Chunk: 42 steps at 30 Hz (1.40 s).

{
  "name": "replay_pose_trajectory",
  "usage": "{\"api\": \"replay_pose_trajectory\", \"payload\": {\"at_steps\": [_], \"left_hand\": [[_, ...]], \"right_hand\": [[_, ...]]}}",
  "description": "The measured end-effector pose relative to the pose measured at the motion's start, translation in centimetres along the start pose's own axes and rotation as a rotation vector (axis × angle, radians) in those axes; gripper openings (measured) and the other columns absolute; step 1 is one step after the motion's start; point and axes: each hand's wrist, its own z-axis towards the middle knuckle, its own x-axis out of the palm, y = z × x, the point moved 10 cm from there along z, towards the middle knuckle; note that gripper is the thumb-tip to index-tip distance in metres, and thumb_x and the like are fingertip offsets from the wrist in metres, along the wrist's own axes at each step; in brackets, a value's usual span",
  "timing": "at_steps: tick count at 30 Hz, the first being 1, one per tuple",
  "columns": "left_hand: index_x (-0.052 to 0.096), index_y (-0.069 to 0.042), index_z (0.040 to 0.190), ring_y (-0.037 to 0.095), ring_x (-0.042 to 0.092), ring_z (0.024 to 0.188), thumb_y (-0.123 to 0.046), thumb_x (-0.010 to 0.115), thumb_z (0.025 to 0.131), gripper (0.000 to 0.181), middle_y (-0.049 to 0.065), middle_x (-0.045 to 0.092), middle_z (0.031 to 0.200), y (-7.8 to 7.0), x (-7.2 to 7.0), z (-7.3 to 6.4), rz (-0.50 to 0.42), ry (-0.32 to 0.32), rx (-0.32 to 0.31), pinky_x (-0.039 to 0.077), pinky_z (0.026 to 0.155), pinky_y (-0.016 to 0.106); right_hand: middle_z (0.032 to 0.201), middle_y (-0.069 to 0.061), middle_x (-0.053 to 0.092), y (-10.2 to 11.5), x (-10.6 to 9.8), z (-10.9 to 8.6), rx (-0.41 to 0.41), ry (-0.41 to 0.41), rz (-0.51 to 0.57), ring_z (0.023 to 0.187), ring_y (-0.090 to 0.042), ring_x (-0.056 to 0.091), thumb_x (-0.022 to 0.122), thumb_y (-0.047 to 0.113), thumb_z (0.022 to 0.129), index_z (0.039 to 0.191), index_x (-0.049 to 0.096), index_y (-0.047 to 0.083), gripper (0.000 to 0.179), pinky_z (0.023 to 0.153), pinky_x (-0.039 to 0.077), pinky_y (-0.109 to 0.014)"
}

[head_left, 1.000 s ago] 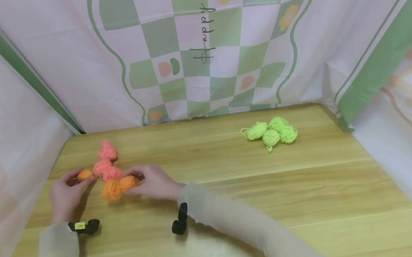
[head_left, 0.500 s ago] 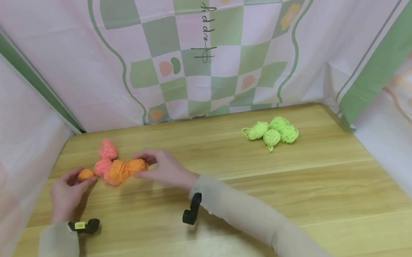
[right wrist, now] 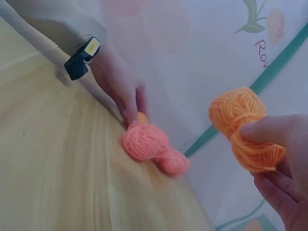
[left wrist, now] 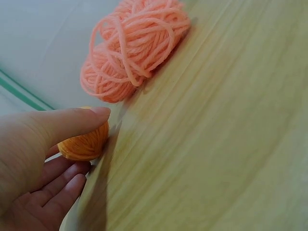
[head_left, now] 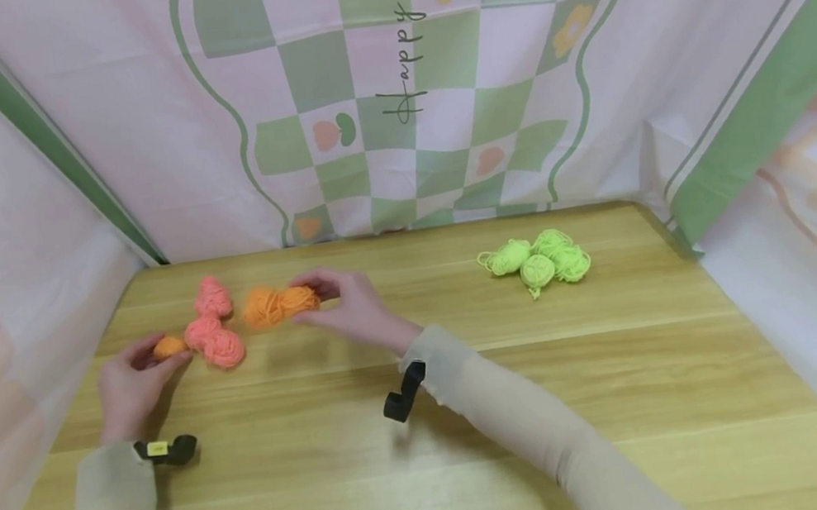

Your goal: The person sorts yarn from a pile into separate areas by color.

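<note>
right hand (head_left: 357, 306) gripped narrow-waisted orange yarn skein (head_left: 275, 305) between fingers (right wrist: 276, 195), left hand (head_left: 126, 384) pinched small round orange yarn ball (head_left: 169, 347)

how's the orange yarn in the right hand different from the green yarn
The orange yarn is held up by the right hand; the green yarn lies on the table.
The orange yarn is one narrow-waisted bundle; the green yarn is several pieces clustered together.
Both are wound yarn.

Left hand (head_left: 129, 388) pinching, right hand (head_left: 360, 306) raised, gripping, right forearm (head_left: 520, 430) slanting leftward
</note>
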Motion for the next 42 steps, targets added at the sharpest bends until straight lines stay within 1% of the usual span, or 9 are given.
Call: {"api": "replay_pose_trajectory", "payload": {"at_steps": [8, 13, 16, 20, 29, 34, 36, 42], "left_hand": [[0.059, 0.006, 0.137, -0.006, 0.053, 0.085, -0.029, 0.083, 0.088, 0.065, 0.026, 0.063, 0.128, -0.1, -0.2, -0.1, 0.006, -0.002, 0.004, 0.046, 0.07, 0.006], [0.059, 0.006, 0.137, -0.006, 0.053, 0.086, -0.03, 0.083, 0.088, 0.065, 0.026, 0.063, 0.128, -0.1, -0.2, -0.1, 0.005, -0.003, 0.007, 0.046, 0.07, 0.006], [0.059, 0.005, 0.137, -0.006, 0.053, 0.086, -0.031, 0.082, 0.088, 0.065, 0.026, 0.063, 0.127, -0.1, -0.3, 0.0, 0.009, -0.004, 0.006, 0.046, 0.07, 0.005], [0.059, 0.004, 0.137, -0.005, 0.054, 0.086, -0.032, 0.083, 0.088, 0.065, 0.025, 0.063, 0.127, -0.1, -0.2, -0.1, 0.008, -0.005, 0.003, 0.046, 0.07, 0.005], [0.06, 0.006, 0.135, -0.007, 0.055, 0.086, -0.029, 0.084, 0.088, 0.063, 0.026, 0.063, 0.126, 0.0, -0.1, -0.1, -0.012, -0.007, 0.027, 0.047, 0.071, 0.006], [0.06, 0.006, 0.135, -0.006, 0.055, 0.086, -0.029, 0.084, 0.087, 0.064, 0.026, 0.063, 0.125, 0.0, -0.1, -0.1, -0.015, -0.005, 0.028, 0.048, 0.071, 0.007], [0.06, 0.006, 0.136, -0.007, 0.055, 0.087, -0.03, 0.083, 0.088, 0.064, 0.026, 0.063, 0.126, 0.0, -0.1, -0.1, -0.008, -0.002, 0.024, 0.047, 0.071, 0.006], [0.059, 0.006, 0.136, -0.008, 0.054, 0.087, -0.029, 0.083, 0.088, 0.065, 0.026, 0.062, 0.127, 0.1, 0.0, -0.1, -0.026, 0.0, 0.023, 0.048, 0.071, 0.006]], "right_hand": [[0.115, -0.002, 0.071, -1.5, -1.9, -0.5, 0.019, -0.028, -0.02, 0.096, -0.013, 0.067, 0.084, 0.012, 0.086, 0.123, 0.07, 0.006, 0.04, 0.09, 0.056, -0.042], [0.116, -0.005, 0.071, -2.3, -2.6, -0.8, 0.036, -0.03, -0.026, 0.096, -0.017, 0.068, 0.084, 0.008, 0.086, 0.124, 0.069, 0.002, 0.042, 0.09, 0.056, -0.041], [0.116, -0.007, 0.071, -2.7, -2.9, -1.0, 0.042, -0.028, -0.032, 0.097, -0.019, 0.068, 0.084, 0.006, 0.085, 0.124, 0.068, 0.0, 0.042, 0.089, 0.056, -0.038], [0.115, -0.008, 0.071, -3.5, -3.1, -1.2, 0.057, -0.032, -0.041, 0.097, -0.02, 0.068, 0.085, 0.006, 0.084, 0.123, 0.069, 0.001, 0.042, 0.089, 0.056, -0.035], [0.115, -0.005, 0.071, -6.2, -3.7, -1.3, 0.144, -0.05, -0.061, 0.099, -0.017, 0.067, 0.086, 0.011, 0.084, 0.123, 0.07, 0.005, 0.042, 0.089, 0.055, -0.027], [0.115, -0.005, 0.072, -7.3, -4.0, -1.2, 0.172, -0.06, -0.087, 0.098, -0.017, 0.067, 0.085, 0.011, 0.085, 0.124, 0.07, 0.005, 0.043, 0.088, 0.055, -0.026], [0.114, -0.006, 0.072, -7.5, -4.1, -1.1, 0.179, -0.062, -0.099, 0.097, -0.017, 0.067, 0.085, 0.011, 0.085, 0.124, 0.07, 0.005, 0.043, 0.088, 0.055, -0.027], [0.114, -0.005, 0.072, -8.1, -4.4, -0.5, 0.189, -0.071, -0.118, 0.097, -0.018, 0.066, 0.084, 0.012, 0.086, 0.124, 0.069, 0.005, 0.042, 0.086, 0.055, -0.028]]}}
